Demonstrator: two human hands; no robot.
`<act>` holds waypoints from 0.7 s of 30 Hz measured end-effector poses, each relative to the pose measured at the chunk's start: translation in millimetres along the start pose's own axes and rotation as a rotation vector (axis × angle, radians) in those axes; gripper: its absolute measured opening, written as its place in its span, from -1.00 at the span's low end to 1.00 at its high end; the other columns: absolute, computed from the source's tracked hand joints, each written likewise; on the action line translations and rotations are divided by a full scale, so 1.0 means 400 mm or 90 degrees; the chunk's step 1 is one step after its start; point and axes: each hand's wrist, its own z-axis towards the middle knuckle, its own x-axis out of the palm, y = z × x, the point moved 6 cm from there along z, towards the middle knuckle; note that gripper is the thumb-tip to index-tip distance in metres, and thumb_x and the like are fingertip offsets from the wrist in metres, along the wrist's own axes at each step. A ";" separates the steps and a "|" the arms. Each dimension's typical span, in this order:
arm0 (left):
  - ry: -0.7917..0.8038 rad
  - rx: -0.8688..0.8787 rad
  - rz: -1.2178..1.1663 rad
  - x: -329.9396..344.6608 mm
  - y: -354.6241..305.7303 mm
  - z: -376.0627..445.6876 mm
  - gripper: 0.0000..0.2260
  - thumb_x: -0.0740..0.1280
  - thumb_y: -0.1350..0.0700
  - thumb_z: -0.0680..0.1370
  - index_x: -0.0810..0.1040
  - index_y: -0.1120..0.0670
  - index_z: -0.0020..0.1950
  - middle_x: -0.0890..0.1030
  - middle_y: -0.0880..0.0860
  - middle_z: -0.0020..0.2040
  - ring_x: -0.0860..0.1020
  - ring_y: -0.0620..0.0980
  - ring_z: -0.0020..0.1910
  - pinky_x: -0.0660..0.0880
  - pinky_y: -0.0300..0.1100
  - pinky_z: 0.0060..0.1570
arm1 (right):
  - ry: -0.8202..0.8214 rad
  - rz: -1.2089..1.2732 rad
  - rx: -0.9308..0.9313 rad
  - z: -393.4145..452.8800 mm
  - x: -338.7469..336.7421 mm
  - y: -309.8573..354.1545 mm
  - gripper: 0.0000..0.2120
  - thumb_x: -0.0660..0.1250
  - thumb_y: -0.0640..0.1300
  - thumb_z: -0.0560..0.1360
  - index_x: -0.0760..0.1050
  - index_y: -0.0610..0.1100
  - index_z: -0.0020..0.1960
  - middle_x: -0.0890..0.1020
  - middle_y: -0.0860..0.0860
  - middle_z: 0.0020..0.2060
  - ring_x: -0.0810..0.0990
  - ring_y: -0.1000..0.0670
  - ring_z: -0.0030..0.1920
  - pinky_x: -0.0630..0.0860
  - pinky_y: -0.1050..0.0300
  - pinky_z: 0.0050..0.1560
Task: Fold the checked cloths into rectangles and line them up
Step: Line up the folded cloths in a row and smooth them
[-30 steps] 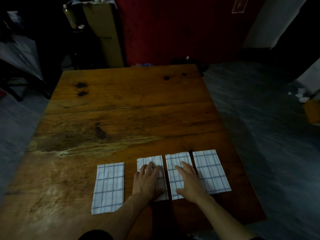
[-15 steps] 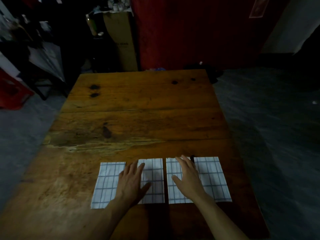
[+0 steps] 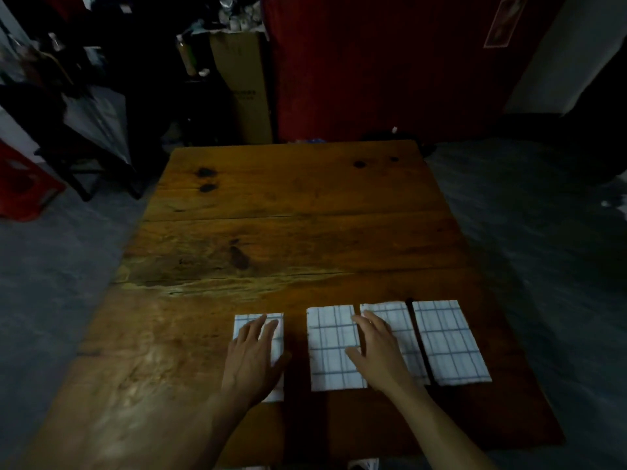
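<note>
Wooden table (image 3: 288, 232) holds four folded checked cloths (image 3: 330, 347) along the lower frame; my left hand (image 3: 252, 359) and right hand (image 3: 378, 351) press flat, fingers spread.

Four checked cloths lie flat in a row near the front edge of the table (image 3: 305, 205). Each one is white with thin dark lines that make squares, and each is folded into a tall rectangle.

The first cloth (image 3: 279, 325) is on the far left, and a flat left hand (image 3: 252, 359) covers most of it. A wide gap sits between it and the second cloth (image 3: 330, 349). The third cloth (image 3: 395, 320) lies just beside the second, with a flat right hand (image 3: 378, 352) resting across both. The fourth cloth (image 3: 448, 340), on the far right, sits just past a thin dark gap and lies a little tilted.
</note>
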 end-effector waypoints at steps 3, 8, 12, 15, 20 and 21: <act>0.007 0.011 -0.007 -0.005 0.102 -0.027 -0.38 0.25 -0.26 0.54 0.21 -0.05 0.53 0.25 0.02 0.54 0.19 0.05 0.51 0.32 0.02 0.39 | 0.014 -0.009 0.031 -0.019 0.053 0.062 -0.40 0.31 0.05 0.57 0.17 0.02 0.53 0.11 0.02 0.55 0.07 0.01 0.54 0.15 -0.01 0.50; 0.038 0.031 -0.033 -0.009 0.241 -0.052 -0.38 0.30 -0.21 0.53 0.22 -0.07 0.53 0.29 0.00 0.51 0.22 0.07 0.48 0.32 0.03 0.38 | 0.035 -0.052 0.058 -0.050 0.133 0.144 -0.40 0.31 0.06 0.56 0.16 0.04 0.53 0.11 0.03 0.55 0.05 0.00 0.54 0.11 0.01 0.51; 0.074 0.075 -0.031 0.000 0.249 -0.063 -0.40 0.29 -0.19 0.54 0.17 -0.11 0.52 0.21 -0.02 0.53 0.17 0.05 0.49 0.30 0.03 0.40 | 0.037 -0.065 0.074 -0.090 0.175 0.178 -0.40 0.32 0.05 0.55 0.18 0.05 0.53 0.14 0.03 0.54 0.07 0.02 0.53 0.11 0.03 0.49; 0.104 0.094 -0.031 0.012 0.232 -0.071 -0.39 0.30 -0.20 0.53 0.15 -0.13 0.51 0.16 -0.02 0.54 0.13 0.05 0.50 0.26 0.04 0.43 | 0.052 -0.070 0.078 -0.104 0.201 0.184 -0.39 0.33 0.02 0.55 0.17 0.05 0.53 0.13 0.03 0.54 0.07 0.02 0.54 0.11 0.06 0.48; 0.108 0.083 -0.037 0.019 0.200 -0.078 -0.41 0.31 -0.20 0.52 0.17 -0.13 0.49 0.17 0.01 0.53 0.14 0.04 0.49 0.25 0.03 0.43 | 0.069 -0.077 0.083 -0.083 0.207 0.171 -0.40 0.34 0.01 0.55 0.19 0.03 0.52 0.15 0.01 0.54 0.09 0.00 0.54 0.14 0.05 0.49; 0.110 0.080 -0.034 0.019 0.192 -0.079 -0.41 0.31 -0.19 0.53 0.17 -0.13 0.50 0.17 0.01 0.54 0.14 0.05 0.50 0.24 0.03 0.44 | 0.067 -0.073 0.085 -0.080 0.205 0.169 -0.40 0.34 0.01 0.55 0.19 0.03 0.52 0.15 0.01 0.54 0.09 -0.01 0.54 0.14 0.06 0.48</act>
